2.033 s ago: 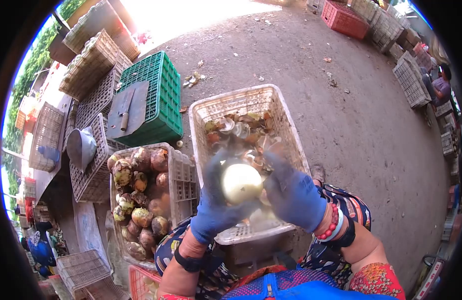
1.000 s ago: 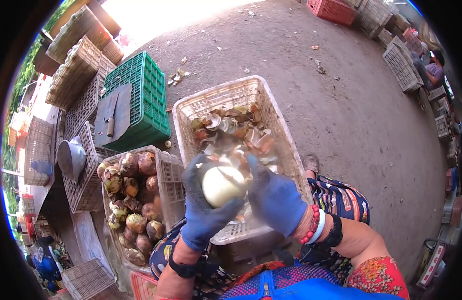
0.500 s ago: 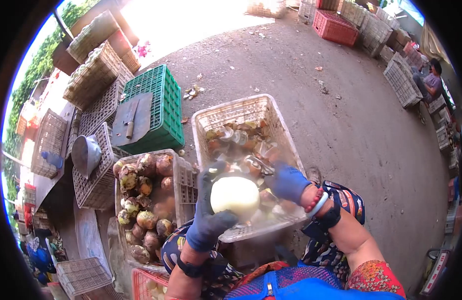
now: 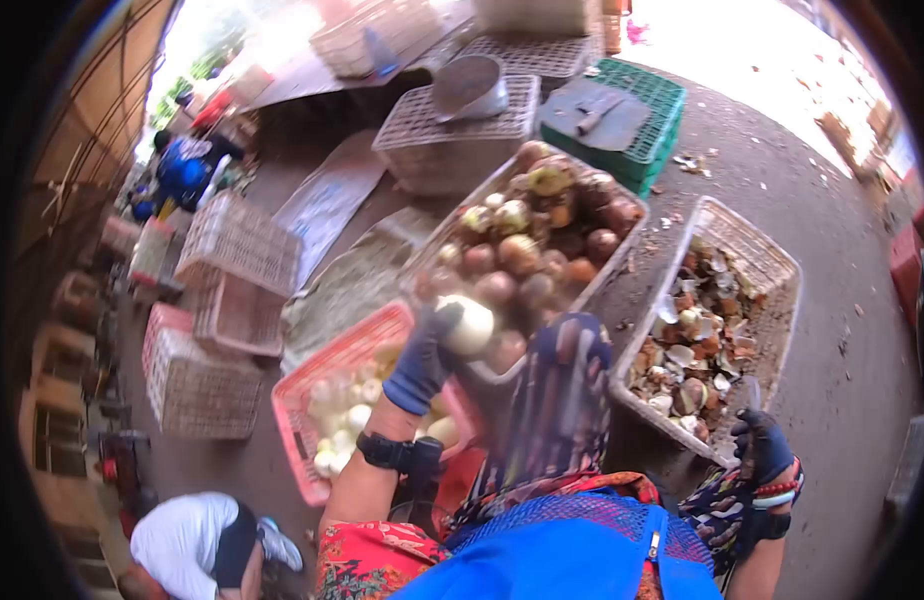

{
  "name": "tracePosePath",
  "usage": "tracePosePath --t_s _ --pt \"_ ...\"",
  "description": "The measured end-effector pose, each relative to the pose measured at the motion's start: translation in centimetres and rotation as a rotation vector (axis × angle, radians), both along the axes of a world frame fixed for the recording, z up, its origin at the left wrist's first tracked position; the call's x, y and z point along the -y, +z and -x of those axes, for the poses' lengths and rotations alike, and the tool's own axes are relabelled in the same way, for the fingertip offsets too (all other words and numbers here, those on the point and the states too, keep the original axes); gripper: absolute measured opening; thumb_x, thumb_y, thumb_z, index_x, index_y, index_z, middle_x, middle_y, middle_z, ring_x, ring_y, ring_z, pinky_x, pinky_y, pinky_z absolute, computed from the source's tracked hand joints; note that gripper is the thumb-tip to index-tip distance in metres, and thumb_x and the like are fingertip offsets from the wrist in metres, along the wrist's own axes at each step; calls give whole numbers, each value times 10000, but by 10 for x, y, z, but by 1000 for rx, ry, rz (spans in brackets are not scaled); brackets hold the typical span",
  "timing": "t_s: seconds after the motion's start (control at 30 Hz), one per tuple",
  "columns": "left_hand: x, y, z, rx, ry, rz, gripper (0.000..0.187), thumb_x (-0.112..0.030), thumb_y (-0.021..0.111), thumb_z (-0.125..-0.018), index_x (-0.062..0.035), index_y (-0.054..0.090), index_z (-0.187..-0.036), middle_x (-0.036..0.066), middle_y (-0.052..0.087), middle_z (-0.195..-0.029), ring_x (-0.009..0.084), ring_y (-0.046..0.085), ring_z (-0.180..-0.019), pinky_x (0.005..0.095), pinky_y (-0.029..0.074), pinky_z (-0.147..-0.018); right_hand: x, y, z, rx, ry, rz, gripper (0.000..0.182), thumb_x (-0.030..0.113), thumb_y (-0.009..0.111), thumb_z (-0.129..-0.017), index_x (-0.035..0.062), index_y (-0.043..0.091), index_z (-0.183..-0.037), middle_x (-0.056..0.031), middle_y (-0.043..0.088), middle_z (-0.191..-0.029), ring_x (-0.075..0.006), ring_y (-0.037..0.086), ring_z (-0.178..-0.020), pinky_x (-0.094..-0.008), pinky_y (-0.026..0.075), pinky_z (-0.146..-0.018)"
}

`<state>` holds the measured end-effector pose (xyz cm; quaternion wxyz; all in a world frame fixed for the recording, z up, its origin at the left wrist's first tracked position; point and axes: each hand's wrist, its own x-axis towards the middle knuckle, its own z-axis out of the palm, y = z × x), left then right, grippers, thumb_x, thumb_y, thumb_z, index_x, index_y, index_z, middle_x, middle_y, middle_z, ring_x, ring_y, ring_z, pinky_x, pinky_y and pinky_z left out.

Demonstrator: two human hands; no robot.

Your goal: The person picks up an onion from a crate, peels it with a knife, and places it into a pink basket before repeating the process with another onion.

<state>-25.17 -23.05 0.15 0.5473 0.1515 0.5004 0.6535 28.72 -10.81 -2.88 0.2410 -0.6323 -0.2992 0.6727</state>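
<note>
My left hand (image 4: 427,358), in a dark blue glove, is closed round a peeled onion (image 4: 466,325), smooth and pale. It holds the onion above the near edge of a crate of unpeeled onions (image 4: 519,256) with brown, patchy skins. Below and left of that hand stands a pink crate (image 4: 294,425) with several peeled onions (image 4: 359,417) inside. My right hand (image 4: 764,445), also gloved, is closed on what looks like a small knife (image 4: 751,391), its thin blade pointing up. That hand is beside the near corner of a white crate (image 4: 788,300) of onion peels (image 4: 694,350).
A green crate (image 4: 662,125) with a board and a knife (image 4: 599,115) on it stands behind the onions. A metal bowl (image 4: 470,88) sits on an upturned crate (image 4: 422,150). Stacked crates (image 4: 237,245) are at left. A person in a white shirt (image 4: 187,545) bends at lower left.
The view has swung left. My left hand has carried the peeled onion from over the peel crate towards the pink crate. My right hand has drawn apart from the onion.
</note>
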Motion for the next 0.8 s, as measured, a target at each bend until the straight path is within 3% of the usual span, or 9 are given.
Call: tracePosePath --t_s 0.07,0.1,0.17,0.3,0.43,0.6,0.7,0.77,0.8 --pt "83 -35 66 -205 277 270 449 -281 753 -855 -159 512 -1214 102 601 -1128 274 664 -957 452 623 -653 -5 -3 8 -20 -109 -18 213 308 664 -922 117 621 -1005 5 575 -716 -72 464 -521 -233 381 -471" --pt "114 -31 75 -363 487 457 445 -280 766 -847 -163 510 -1192 100 621 -1091 260 667 -927 428 621 -625 -8 -2 9 -75 -167 -2 205 306 669 -922 126 620 -1006 9 572 -718 -62 461 -511 -216 380 -461" --pt "192 -40 110 -373 623 584 459 -306 784 -827 -173 549 -1199 78 669 -1015 234 678 -858 417 609 -590 -14 -1 10 -95 -156 39 194 304 671 -928 137 607 -1003 30 575 -735 -53 474 -517 -204 403 -459" --pt "318 -74 147 -213 923 750 360 -396 759 -833 -192 667 -1115 49 697 -1022 246 688 -883 430 588 -618 -37 -38 -5 -172 -195 28 158 287 651 -956 148 576 -952 43 575 -727 -42 490 -508 -169 418 -444" --pt "363 -77 140 -74 795 700 387 -431 745 -838 -203 664 -1140 41 711 -1047 245 689 -927 436 585 -650 -52 -52 -10 -182 -163 54 160 286 628 -975 145 557 -953 44 563 -700 -50 505 -500 -174 465 -463" --pt "320 -112 112 -47 641 640 384 -405 737 -859 -205 659 -1176 20 706 -1018 207 680 -925 435 590 -659 -52 -49 -2 -95 -163 58 208 328 635 -972 134 561 -951 27 565 -697 -75 524 -507 -208 481 -456" --pt "276 -148 84 -94 509 510 399 -369 687 -910 -148 564 -1219 57 638 -1192 261 643 -975 462 593 -682 -51 -54 -11 -162 -186 58 198 315 638 -968 133 562 -951 19 564 -701 -76 526 -516 -208 482 -463" --pt "287 -205 91 7 439 468 420 -335 679 -922 -117 514 -1241 75 595 -1238 306 627 -992 471 595 -697 -45 -48 -15 -107 -170 37 135 249 643 -959 127 588 -980 7 598 -734 -71 545 -540 -211 486 -482" --pt "277 -198 84 -19 421 539 345 -296 638 -950 -86 528 -1200 122 612 -1156 308 643 -909 453 599 -691 -39 -41 -9 -59 -172 35 126 236 646 -955 126 595 -989 4 608 -744 -71 549 -545 -213 489 -490"
